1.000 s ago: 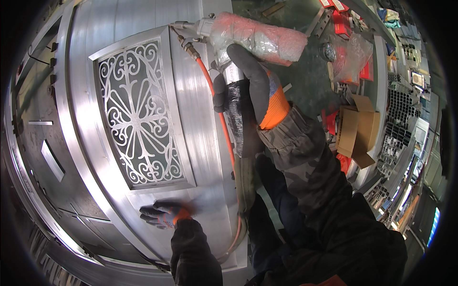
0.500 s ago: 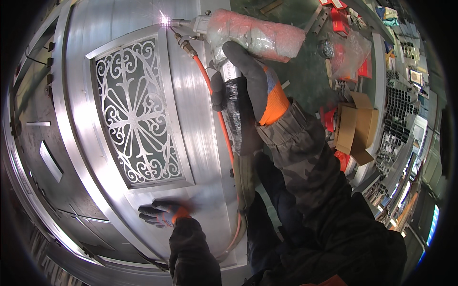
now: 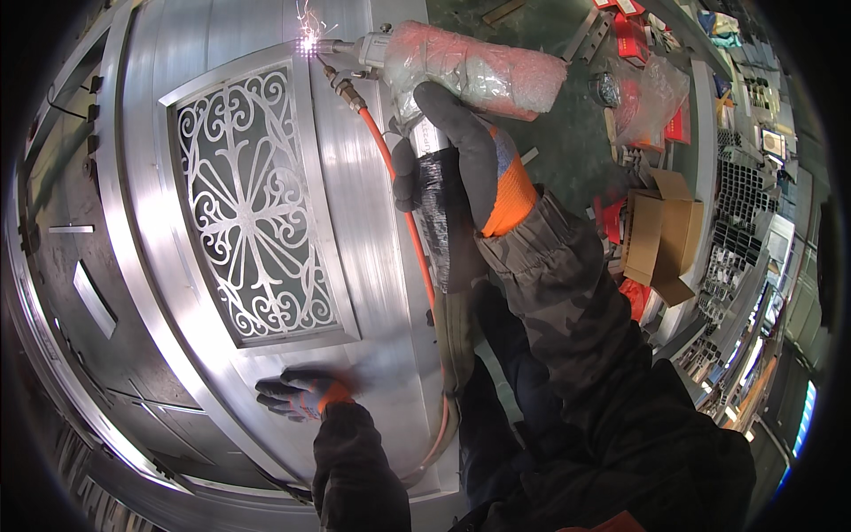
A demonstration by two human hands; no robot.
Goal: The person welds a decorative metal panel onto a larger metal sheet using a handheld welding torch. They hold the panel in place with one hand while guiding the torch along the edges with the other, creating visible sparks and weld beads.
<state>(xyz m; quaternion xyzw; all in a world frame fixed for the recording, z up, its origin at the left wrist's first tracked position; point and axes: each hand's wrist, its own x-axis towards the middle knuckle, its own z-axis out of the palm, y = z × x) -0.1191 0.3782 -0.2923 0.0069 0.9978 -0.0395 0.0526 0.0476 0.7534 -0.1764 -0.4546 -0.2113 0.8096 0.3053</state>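
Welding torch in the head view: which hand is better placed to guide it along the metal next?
Probably the right hand: it grips the welding torch, with sparks at its tip. The left hand lies on the metal door panel below the scrollwork grille, well apart from the torch.

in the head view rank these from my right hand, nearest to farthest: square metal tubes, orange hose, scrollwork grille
From the right hand:
1. orange hose, just left of the fingers
2. scrollwork grille, farther left
3. square metal tubes, far right
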